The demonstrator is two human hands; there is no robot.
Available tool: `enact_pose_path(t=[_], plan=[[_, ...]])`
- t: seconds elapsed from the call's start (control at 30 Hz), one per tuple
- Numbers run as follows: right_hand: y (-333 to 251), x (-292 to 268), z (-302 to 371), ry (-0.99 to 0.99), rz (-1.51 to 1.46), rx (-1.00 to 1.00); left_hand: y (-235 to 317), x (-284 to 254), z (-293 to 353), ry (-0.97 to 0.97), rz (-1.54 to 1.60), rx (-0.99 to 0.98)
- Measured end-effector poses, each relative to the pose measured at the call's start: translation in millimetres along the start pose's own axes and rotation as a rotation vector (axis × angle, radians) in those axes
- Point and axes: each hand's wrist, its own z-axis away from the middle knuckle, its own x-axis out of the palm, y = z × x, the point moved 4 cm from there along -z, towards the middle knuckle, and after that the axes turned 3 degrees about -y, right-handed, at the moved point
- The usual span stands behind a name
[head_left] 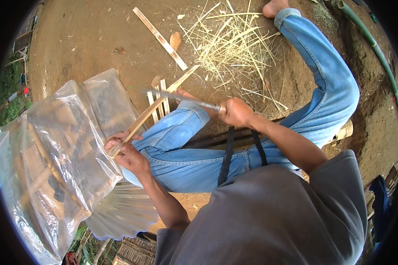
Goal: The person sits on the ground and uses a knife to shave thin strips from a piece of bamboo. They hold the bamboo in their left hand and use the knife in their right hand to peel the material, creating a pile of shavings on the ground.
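My left hand (129, 153) grips the near end of a long bamboo strip (142, 117), which slants away to the upper right across my lower leg. My right hand (237, 112) is closed around the handle of a knife (199, 103). Its blade points left and crosses over the strip beyond the middle; motion smears the tip, and I cannot tell whether the edge touches the strip. Several shorter pale strips (165, 100) stand beside my bent leg, partly behind the held strip.
A heap of thin shavings (234, 46) lies ahead on the dirt, near my bare foot (275, 8). Left of it are a flat bamboo piece (160, 39) and a dry leaf (175, 41). Clear plastic sheeting (53, 145) covers things at left. A green pole (367, 35) runs along the right.
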Motion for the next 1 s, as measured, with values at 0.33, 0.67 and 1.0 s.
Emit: enact_pose_path(t=[0.33,0.67,1.0], plan=[[52,-17,-27,-0.026,0.008,0.393,-6,-8,-8,-0.024,0.011,-0.002],[-5,-35,-5,-0.04,-0.059,0.362,1,-21,-9,0.107,-0.011,-0.209],[-107,-21,47,0.107,-0.065,-0.302,27,-15,10,0.205,-0.249,-0.257]])
